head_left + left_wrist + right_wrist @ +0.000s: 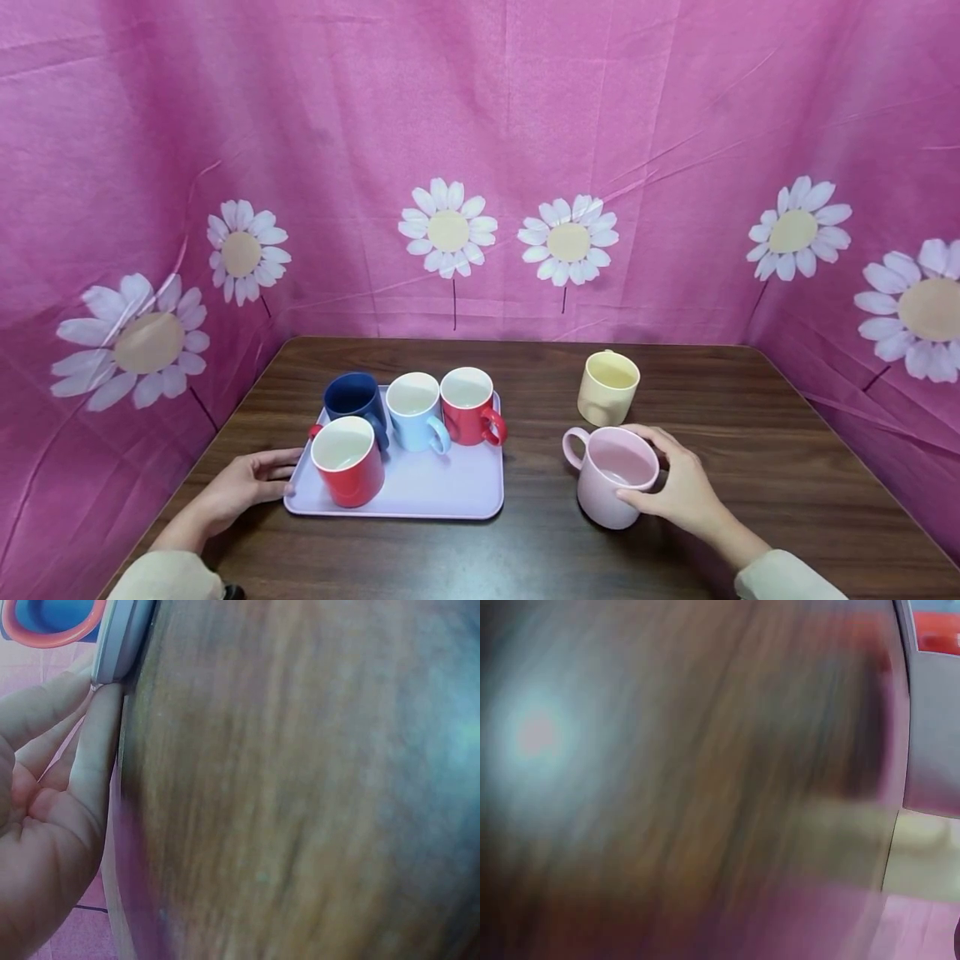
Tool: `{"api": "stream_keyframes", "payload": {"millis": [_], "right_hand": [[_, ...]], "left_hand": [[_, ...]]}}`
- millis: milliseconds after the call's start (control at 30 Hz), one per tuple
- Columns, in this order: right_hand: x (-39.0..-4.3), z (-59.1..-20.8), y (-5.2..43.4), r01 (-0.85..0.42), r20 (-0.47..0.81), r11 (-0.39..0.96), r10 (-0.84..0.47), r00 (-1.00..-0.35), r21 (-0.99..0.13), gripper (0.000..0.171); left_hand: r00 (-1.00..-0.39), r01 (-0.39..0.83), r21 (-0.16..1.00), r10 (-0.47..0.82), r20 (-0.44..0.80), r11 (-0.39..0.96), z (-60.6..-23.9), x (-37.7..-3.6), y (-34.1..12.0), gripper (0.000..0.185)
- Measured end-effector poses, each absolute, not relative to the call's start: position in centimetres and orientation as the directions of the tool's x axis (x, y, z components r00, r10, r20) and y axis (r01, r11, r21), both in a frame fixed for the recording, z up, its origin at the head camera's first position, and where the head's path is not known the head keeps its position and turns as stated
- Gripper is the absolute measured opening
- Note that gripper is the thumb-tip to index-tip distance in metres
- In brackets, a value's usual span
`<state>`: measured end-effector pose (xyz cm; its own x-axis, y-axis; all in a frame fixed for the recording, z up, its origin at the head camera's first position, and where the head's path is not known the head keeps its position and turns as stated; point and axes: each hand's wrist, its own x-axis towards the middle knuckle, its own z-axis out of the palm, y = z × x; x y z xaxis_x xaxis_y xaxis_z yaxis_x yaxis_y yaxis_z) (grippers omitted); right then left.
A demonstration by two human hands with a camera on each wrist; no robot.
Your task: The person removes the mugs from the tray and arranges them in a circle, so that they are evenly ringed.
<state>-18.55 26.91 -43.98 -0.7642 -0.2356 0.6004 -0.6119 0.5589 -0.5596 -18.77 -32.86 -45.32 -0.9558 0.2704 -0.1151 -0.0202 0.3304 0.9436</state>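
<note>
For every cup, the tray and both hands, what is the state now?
Pink mug: upright on the table, gripped by the right hand.
Yellow mug: upright, on the table, untouched.
Front red mug: upright, on the tray.
Navy mug, light blue mug, back red mug: upright on the tray.
Left hand: fingers touch the tray's edge.

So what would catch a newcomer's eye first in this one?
Probably the pale tray at the table's left, holding four mugs: two red, one navy, one light blue. Next, the right hand gripping a pink mug just right of the tray, with a yellow mug behind it. The left hand touches the tray's edge.
</note>
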Motion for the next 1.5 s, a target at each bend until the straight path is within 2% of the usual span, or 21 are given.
{"api": "stream_keyframes", "payload": {"millis": [500, 833, 1233, 1500], "right_hand": [[-18.4, -44.0, 31.6, -0.478, 0.575, 0.666, -0.089, -0.813, -0.573, 0.076], [-19.1, -44.0, 33.4, -0.405, 0.578, 0.695, 0.020, -0.815, -0.594, 0.071], [-21.1, -43.7, 34.2, -0.202, 0.492, 0.726, 0.211, -0.844, -0.657, 0.066], [-22.7, -43.8, 33.0, -0.074, 0.448, 0.713, 0.353, -0.821, -0.697, 0.071]], "left_hand": [[-0.955, -0.013, 0.940, 0.275, -0.112, 0.340, -45.2, -18.7, -32.8, 0.069], [-0.954, -0.026, 0.942, 0.272, -0.123, 0.336, -45.0, -18.6, -32.7, 0.070], [-0.957, -0.054, 0.930, 0.247, -0.152, 0.364, -44.8, -18.6, -32.6, 0.068], [-0.957, -0.058, 0.929, 0.245, -0.157, 0.366, -44.8, -18.5, -32.7, 0.067]]}}
